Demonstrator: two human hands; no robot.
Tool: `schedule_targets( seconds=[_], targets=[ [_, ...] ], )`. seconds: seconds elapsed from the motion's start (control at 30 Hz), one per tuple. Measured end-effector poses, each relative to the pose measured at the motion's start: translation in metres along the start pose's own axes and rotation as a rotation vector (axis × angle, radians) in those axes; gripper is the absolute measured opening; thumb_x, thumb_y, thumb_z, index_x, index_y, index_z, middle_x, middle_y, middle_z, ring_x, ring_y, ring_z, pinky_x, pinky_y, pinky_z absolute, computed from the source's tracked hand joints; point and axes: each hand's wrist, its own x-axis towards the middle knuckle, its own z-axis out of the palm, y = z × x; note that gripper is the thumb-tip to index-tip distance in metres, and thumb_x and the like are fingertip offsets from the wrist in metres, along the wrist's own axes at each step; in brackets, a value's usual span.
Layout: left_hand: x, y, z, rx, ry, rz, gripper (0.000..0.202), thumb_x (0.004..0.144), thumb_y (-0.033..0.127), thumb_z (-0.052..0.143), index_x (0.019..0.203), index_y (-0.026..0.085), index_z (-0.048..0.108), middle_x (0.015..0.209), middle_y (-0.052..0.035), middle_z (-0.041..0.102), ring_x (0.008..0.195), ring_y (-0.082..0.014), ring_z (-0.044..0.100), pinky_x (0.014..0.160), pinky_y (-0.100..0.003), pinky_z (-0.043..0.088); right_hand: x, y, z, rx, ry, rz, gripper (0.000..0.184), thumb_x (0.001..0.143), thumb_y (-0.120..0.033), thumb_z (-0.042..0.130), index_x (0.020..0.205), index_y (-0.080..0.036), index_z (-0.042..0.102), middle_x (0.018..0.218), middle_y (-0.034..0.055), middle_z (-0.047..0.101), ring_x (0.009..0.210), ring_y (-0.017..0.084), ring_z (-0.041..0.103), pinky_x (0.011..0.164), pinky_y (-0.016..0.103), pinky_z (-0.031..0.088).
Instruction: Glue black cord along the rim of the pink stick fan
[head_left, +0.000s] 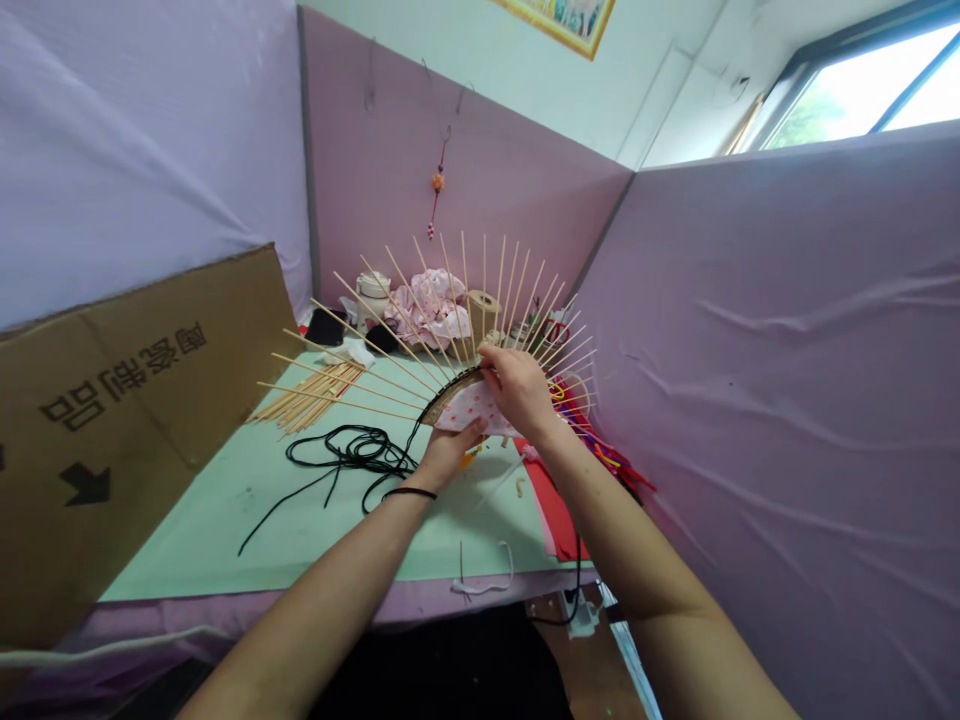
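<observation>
I hold a fan-shaped frame [465, 400] above the green table [247, 510]: a pale patterned piece with a dark curved edge and several thin wooden sticks [390, 335] radiating out from it. My left hand [448, 452] grips it from below, thumb on the patterned face. My right hand [517, 385] is closed over its top edge, fingers pinching near the stick bases. A black cord [352, 455] runs from the frame down into a loose tangle on the table.
A bundle of spare sticks [311, 397] lies at the back left. Pink fabric [431, 305], a twine roll [484, 310] and a white jar [373, 292] stand at the back. Red sheets [556, 510] and coloured wires [600, 445] lie on the right. Cardboard [127, 420] leans at left.
</observation>
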Motion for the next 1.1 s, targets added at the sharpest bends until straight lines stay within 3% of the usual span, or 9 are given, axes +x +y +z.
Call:
schedule_targets(
  seconds=[0.53, 0.77, 0.93, 1.1],
  targets=[
    [0.005, -0.006, -0.005, 0.117, -0.017, 0.107, 0.055, 0.066, 0.034, 0.079, 0.117, 0.019, 0.062, 0.123, -0.0107, 0.064, 0.116, -0.0290, 0.058, 0.099, -0.047, 0.047, 0.001, -0.015, 0.004, -0.161, -0.027, 0.113, 0.031, 0.091, -0.014, 0.042, 0.119, -0.014, 0.056, 0.094, 0.0094, 0.070, 0.085, 0.021, 0.062, 0.077, 0.031, 0.045],
    [0.004, 0.003, 0.002, 0.201, 0.093, 0.128, 0.052, 0.063, 0.023, 0.077, 0.113, 0.015, 0.062, 0.119, -0.0121, 0.066, 0.112, -0.0312, 0.060, 0.096, -0.047, 0.048, -0.010, -0.040, 0.014, -0.329, -0.102, 0.182, 0.036, 0.092, -0.011, 0.038, 0.127, -0.014, 0.050, 0.100, 0.0102, 0.068, 0.088, 0.020, 0.062, 0.077, 0.030, 0.047],
    [0.000, 0.011, 0.004, 0.239, 0.137, 0.222, 0.050, 0.060, 0.014, 0.075, 0.109, 0.016, 0.063, 0.120, -0.0112, 0.065, 0.119, -0.0297, 0.055, 0.106, -0.045, 0.039, -0.012, -0.051, 0.017, -0.316, -0.119, 0.149, 0.038, 0.092, -0.011, 0.039, 0.129, -0.010, 0.047, 0.108, 0.0131, 0.066, 0.098, 0.022, 0.060, 0.084, 0.032, 0.048],
    [0.011, -0.003, -0.008, 0.211, 0.143, 0.265, 0.037, 0.067, 0.010, 0.068, 0.103, 0.015, 0.064, 0.113, -0.0114, 0.066, 0.118, -0.0274, 0.054, 0.105, -0.040, 0.038, -0.008, -0.068, 0.017, -0.277, -0.181, 0.149, 0.037, 0.092, -0.013, 0.042, 0.129, -0.011, 0.047, 0.117, 0.0150, 0.062, 0.112, 0.025, 0.054, 0.094, 0.037, 0.047]
  ],
)
